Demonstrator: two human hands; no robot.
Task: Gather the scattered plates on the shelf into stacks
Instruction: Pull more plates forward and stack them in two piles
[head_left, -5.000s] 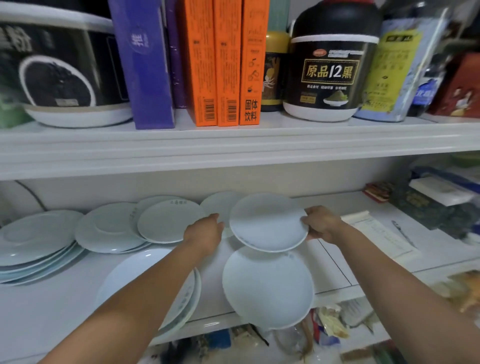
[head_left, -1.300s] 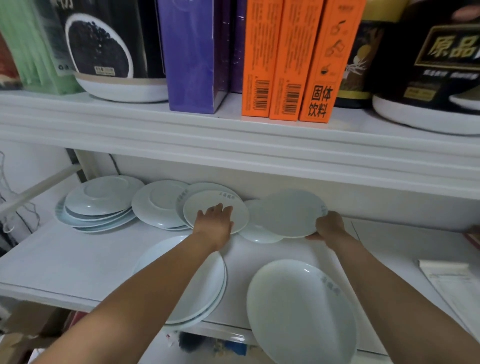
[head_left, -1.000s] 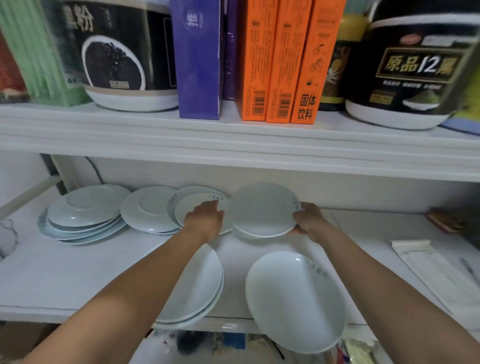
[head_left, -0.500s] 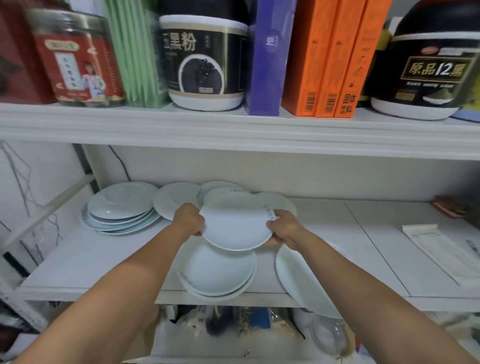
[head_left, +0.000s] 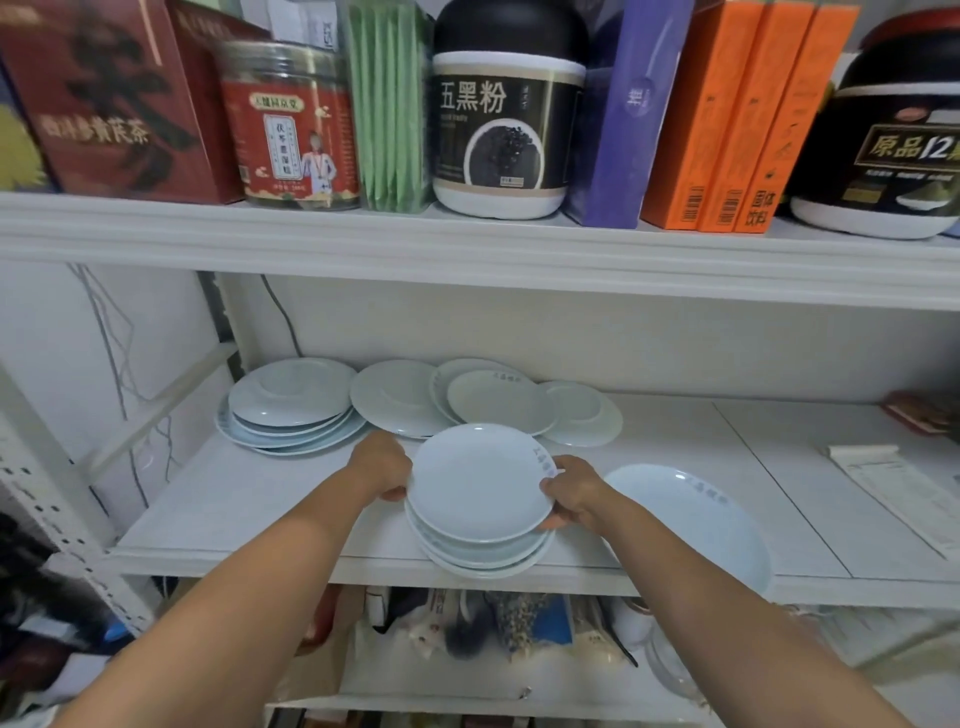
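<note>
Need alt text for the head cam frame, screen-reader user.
Left hand and right hand hold a pale plate by its rim over a small stack of plates at the white shelf's front edge. A larger plate lies to the right; more plates, some stacked, sit along the back wall.

The held plate (head_left: 480, 480) hides most of the stack (head_left: 483, 564) beneath.

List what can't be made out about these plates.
Head view: whether the pale blue round plate, gripped by the left hand and right hand, touches the front plate stack; it covers the stack's top.
Stack's plate count: only rims show.
Grey print on the plate's rim: too small.
Large pale oval dish: near edge behind the right forearm.
</note>
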